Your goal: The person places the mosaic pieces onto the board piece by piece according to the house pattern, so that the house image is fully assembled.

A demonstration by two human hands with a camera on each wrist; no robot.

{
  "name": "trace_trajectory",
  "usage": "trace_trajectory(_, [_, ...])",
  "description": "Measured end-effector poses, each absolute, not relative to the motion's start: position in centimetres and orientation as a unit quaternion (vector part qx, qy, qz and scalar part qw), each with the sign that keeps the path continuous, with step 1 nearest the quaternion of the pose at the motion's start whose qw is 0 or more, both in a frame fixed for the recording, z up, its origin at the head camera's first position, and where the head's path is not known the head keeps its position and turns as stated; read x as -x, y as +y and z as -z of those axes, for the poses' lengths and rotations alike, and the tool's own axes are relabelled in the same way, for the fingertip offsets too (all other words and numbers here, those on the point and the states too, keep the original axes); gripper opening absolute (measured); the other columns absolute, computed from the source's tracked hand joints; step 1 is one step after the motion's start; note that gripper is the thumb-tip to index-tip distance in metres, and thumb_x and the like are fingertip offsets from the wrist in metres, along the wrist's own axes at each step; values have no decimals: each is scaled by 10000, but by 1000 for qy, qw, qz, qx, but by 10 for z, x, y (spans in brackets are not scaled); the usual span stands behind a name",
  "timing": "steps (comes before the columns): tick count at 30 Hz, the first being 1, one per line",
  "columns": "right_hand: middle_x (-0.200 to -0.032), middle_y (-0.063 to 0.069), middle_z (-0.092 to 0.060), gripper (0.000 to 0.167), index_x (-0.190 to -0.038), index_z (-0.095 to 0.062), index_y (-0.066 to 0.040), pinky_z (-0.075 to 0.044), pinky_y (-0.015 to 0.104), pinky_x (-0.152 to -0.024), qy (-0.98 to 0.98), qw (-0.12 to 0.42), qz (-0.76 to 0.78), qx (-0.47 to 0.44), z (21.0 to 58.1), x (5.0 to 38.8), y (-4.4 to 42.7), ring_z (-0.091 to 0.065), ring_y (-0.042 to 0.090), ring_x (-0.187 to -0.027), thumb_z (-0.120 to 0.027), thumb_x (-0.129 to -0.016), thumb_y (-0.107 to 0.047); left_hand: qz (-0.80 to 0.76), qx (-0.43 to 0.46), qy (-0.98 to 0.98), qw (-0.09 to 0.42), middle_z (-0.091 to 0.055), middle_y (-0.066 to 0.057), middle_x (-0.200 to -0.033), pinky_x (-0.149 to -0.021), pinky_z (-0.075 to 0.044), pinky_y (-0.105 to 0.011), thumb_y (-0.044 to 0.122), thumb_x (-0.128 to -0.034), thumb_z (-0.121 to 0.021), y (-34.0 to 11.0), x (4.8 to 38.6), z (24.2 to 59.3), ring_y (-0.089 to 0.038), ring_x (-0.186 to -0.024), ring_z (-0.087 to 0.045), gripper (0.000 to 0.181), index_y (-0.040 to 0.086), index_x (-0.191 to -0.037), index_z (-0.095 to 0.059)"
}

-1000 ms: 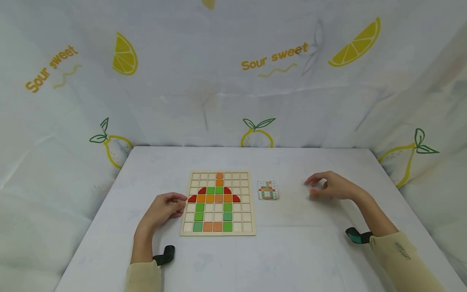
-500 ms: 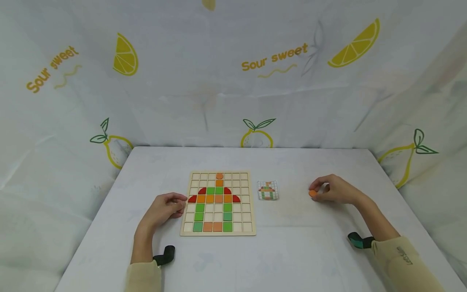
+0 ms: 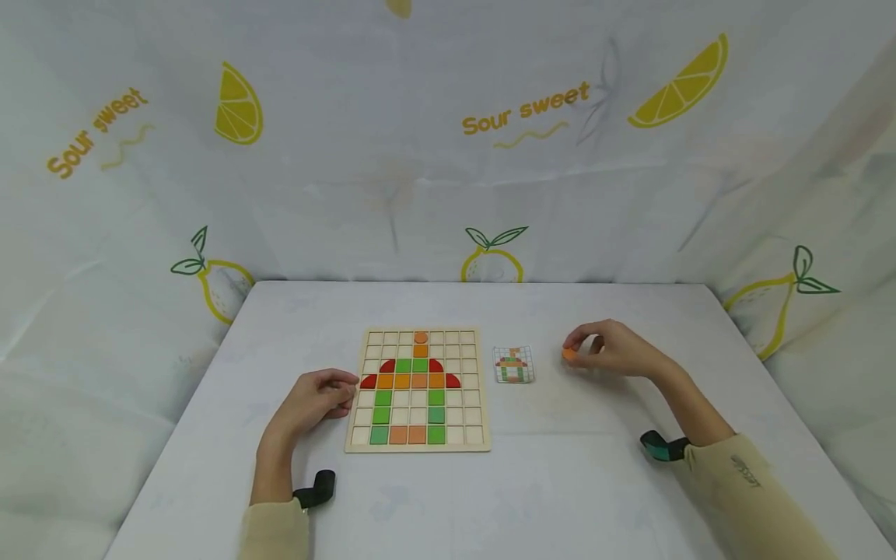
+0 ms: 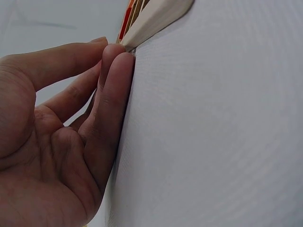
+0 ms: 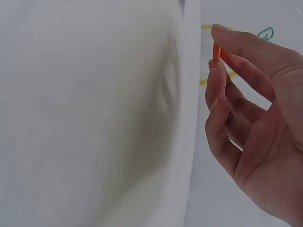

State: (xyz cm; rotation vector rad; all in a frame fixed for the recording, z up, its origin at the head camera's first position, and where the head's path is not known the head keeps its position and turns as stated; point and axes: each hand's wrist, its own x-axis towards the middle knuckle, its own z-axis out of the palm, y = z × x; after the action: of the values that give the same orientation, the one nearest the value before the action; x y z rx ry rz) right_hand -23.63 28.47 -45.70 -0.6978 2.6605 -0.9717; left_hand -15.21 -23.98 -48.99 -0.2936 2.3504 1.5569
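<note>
My right hand [image 3: 616, 346] pinches an orange tile [image 3: 570, 354] between thumb and fingertips above the right side of the table. The tile looked round a moment ago; in the right wrist view its thin edge [image 5: 216, 51] shows. My left hand [image 3: 318, 400] rests on the table with its fingertips touching the left edge of a wooden grid board [image 3: 463, 446]. In the left wrist view, fairly straight fingers [image 4: 120, 80] meet the board's side [image 4: 158, 21]. Red, green and orange tiles fill part of the grid, with an orange disc [image 3: 421, 337] in the top row.
A small pattern card [image 3: 514, 365] lies between the board and my right hand. White cloth covers the table [image 3: 448, 498]. Behind it hangs a white curtain [image 3: 336, 218] printed with lemons. Each wrist wears a black camera mount.
My right hand closed on the orange tile at the right, then carried it left and a little up toward the card. The left hand and the board have stayed in place.
</note>
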Motion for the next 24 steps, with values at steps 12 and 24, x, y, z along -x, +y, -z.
trace_trajectory(12, [-1052, 24, -730, 224, -1087, -738, -152, -543, 252, -692, 893, 109, 328, 289, 440, 265, 166, -624, 204, -789, -802, -889, -232, -551, 102, 814, 152, -670, -100, -1028, -744, -612, -252, 144, -981, -643, -239, 152, 491, -182, -834, -655, 255, 69, -1223, -677])
trace_trajectory(24, [-978, 22, -734, 182, -1072, -742, -124, -509, 261, -732, 884, 133, 331, 302, 469, 299, 87, -628, 200, -885, -752, -931, -238, -542, 98, 821, 148, -675, -101, -1042, -750, -614, -257, 165, -990, -636, -241, 153, 492, -185, -842, -647, 259, 70, -1229, -675])
